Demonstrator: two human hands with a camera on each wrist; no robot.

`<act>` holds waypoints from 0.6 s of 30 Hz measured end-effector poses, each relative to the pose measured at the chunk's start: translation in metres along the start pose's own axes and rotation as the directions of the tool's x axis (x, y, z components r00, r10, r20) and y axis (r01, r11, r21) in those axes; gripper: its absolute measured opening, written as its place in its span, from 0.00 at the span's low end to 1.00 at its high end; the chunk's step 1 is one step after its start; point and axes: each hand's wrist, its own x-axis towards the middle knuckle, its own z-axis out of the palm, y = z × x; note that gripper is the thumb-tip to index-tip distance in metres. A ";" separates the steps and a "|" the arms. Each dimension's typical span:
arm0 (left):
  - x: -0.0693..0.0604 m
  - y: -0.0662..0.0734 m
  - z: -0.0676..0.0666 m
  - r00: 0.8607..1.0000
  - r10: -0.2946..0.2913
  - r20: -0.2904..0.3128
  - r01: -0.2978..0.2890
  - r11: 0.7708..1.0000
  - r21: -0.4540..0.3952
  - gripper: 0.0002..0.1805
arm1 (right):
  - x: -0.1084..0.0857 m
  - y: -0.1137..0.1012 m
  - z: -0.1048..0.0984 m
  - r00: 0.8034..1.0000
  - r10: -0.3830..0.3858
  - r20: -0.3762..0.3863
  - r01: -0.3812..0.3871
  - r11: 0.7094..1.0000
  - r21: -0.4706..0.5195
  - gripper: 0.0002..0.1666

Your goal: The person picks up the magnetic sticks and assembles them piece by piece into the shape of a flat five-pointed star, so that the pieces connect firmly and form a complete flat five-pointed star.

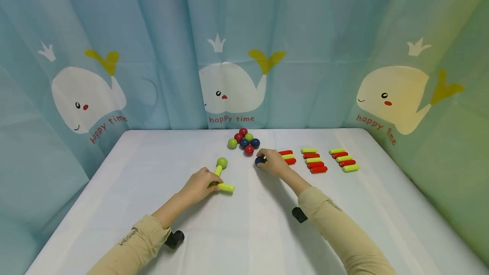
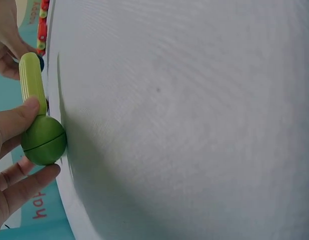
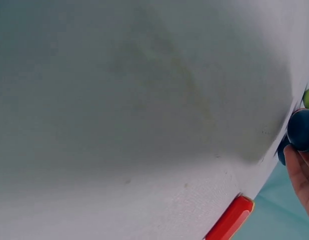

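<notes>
My left hand (image 1: 199, 185) grips a green ball (image 2: 44, 142), its thumb and fingertips on either side. A yellow-green rod (image 1: 226, 187) sticks out from that ball toward the right. Another yellow-green rod (image 1: 218, 170) runs from beside the fingers to a second green ball (image 1: 222, 163). Between the fingers of my right hand (image 1: 276, 164) is a dark blue ball (image 3: 300, 131), at or just above the table; I cannot tell whether it touches. Part of the gripped green ball is hidden by my left hand in the head view.
Red, green and blue balls (image 1: 248, 150) cluster at the back middle of the white table (image 1: 133, 173). Red and yellow-green rods (image 1: 316, 165) lie in three groups on the right, the nearest partly behind my right hand. A whale-print curtain (image 1: 168, 75) hangs behind.
</notes>
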 end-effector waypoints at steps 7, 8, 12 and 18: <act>-0.001 -0.004 -0.001 1.000 0.027 -0.014 -0.027 1.000 0.014 0.11 | -0.010 -0.009 -0.003 1.000 0.005 0.021 -0.008 0.993 0.121 0.15; -0.001 -0.004 -0.001 0.999 0.032 -0.014 -0.032 0.999 0.014 0.11 | -0.012 -0.010 -0.003 1.000 0.000 0.025 -0.004 0.989 0.148 0.14; -0.001 -0.005 0.000 0.999 0.047 -0.021 -0.046 0.999 0.014 0.10 | -0.018 -0.017 -0.001 0.998 -0.044 0.052 0.031 0.973 0.230 0.14; -0.001 -0.006 0.002 0.999 0.048 -0.021 -0.047 0.999 0.006 0.10 | -0.026 -0.029 0.004 0.986 -0.110 0.122 0.070 0.953 0.294 0.15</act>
